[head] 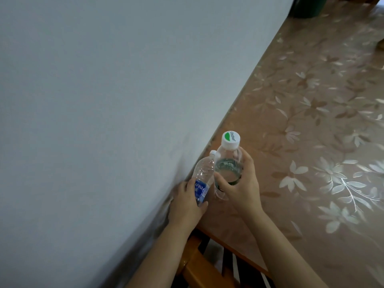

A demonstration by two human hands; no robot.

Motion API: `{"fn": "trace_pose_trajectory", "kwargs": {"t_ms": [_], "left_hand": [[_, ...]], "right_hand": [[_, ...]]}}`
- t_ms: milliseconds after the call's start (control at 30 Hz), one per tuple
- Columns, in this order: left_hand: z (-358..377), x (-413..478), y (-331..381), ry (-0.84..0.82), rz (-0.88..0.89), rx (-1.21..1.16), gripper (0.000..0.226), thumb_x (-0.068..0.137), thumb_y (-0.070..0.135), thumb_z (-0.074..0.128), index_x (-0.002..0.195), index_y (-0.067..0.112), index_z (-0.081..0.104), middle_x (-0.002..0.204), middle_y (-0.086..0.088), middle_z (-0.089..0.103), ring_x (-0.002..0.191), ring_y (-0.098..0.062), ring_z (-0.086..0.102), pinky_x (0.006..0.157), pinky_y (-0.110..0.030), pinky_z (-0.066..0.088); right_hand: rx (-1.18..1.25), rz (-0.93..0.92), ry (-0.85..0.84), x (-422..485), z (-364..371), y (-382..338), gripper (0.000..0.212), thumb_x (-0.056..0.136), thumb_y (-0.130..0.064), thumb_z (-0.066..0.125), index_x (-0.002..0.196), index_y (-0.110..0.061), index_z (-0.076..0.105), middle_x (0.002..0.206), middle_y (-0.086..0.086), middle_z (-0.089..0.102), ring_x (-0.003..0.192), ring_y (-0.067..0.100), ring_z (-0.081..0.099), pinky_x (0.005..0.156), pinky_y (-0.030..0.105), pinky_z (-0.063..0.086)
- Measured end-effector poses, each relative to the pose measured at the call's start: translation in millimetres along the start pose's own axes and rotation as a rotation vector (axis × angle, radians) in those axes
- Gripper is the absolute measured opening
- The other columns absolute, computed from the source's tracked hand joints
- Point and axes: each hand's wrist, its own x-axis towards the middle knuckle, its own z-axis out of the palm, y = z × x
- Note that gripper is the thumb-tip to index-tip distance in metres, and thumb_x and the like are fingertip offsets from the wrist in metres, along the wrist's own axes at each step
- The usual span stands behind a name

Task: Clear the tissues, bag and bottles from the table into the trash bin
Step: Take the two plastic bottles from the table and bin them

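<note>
1. The left hand, in the lower centre of the frame, has its fingers and thumb curled round the small bottle at its blue label.
2. The small bottle is clear with a white cap. It tilts with its top toward the upper right.
3. The right hand, just right of the left one, grips the big bottle round its body, thumb on the near side and fingers on the far side.
4. The big bottle is clear, with a white cap that bears a green mark. The cap points up toward the camera.
5. The two bottles are side by side and overlap in this view; whether they touch cannot be told.
6. Both are held by the table's left edge, next to the grey wall that fills the left of the frame.
7. The table has a brown floral cover and runs up the right side.
8. A dark green thing is cut off at the top right, beside the wall.
9. Part of a wooden chair shows at the bottom centre, between the forearms.
</note>
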Motion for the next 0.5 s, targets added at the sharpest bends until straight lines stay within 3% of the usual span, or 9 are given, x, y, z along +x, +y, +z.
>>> {"fn": "trace_pose_trajectory", "kwargs": {"t_ms": [167,300,500], "left_hand": [[2.6,-1.2,-2.6,-0.02,-0.062,-0.084,0.076,0.076,0.019,0.068,0.139,0.023,0.026,0.135,-0.007,0.042,0.121,-0.024,0.043,0.098,-0.043,0.044],[2.1,-2.5,-2.2,-0.01,-0.066,-0.22,0.068,0.075,0.02,0.069,0.134,0.025,0.036,0.124,-0.005,0.052,0.109,-0.022,0.053,0.09,-0.042,0.05],[-6.7,-12.9,5.8,-0.054,-0.028,-0.401,0.057,0.077,0.02,0.071,0.126,0.029,0.043,0.117,0.004,0.057,0.101,-0.015,0.056,0.08,-0.028,0.049]], "right_hand": [[0.008,0.033,0.024,-8.5,5.0,-2.7,0.078,0.069,-0.022,0.077,0.133,-0.024,0.032,0.13,-0.005,0.046,0.114,0.009,0.047,0.094,0.037,0.046],[0.008,0.071,0.043,-14.9,2.2,-7.2,0.078,0.069,-0.023,0.077,0.133,-0.027,0.032,0.129,-0.003,0.048,0.112,0.013,0.05,0.092,0.039,0.048],[-0.003,0.116,0.089,-30.4,-15.5,-19.6,0.074,0.069,-0.024,0.077,0.129,-0.027,0.034,0.123,-0.007,0.051,0.109,0.013,0.053,0.089,0.032,0.047]]}}
